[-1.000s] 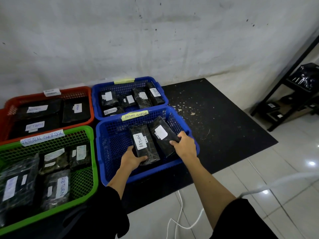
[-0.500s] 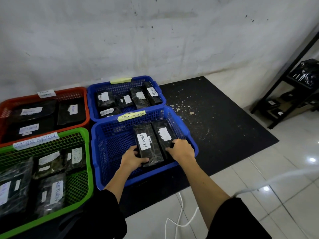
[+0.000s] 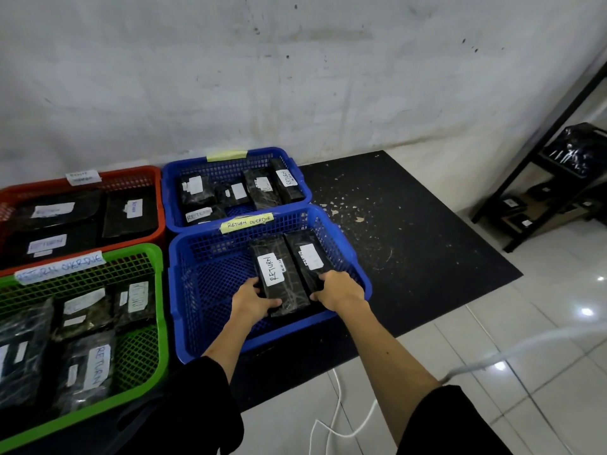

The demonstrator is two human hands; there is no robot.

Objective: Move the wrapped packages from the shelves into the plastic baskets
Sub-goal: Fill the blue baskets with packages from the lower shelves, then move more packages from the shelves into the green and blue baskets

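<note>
Two black wrapped packages lie side by side in the near blue basket (image 3: 197, 257), which carries a yellow "RETURN OVERDUE" tag. My left hand (image 3: 253, 298) grips the near end of the left package (image 3: 279, 274), labelled "RETURN". My right hand (image 3: 341, 289) grips the near end of the right package (image 3: 308, 257). Both packages rest flat against the basket floor. More wrapped packages sit on the black shelf (image 3: 525, 178) at the far right.
A second blue basket (image 3: 302, 185) behind, a red basket (image 3: 157, 205) and a green basket (image 3: 161, 290) to the left all hold labelled black packages. All stand on a black mat (image 3: 410, 244). White cable (image 3: 338, 418) trails over the tiled floor near my feet.
Both packages were tilted and apart one second ago; they have been lowered and brought together flat in the near blue basket. My hands stay on their near ends.
</note>
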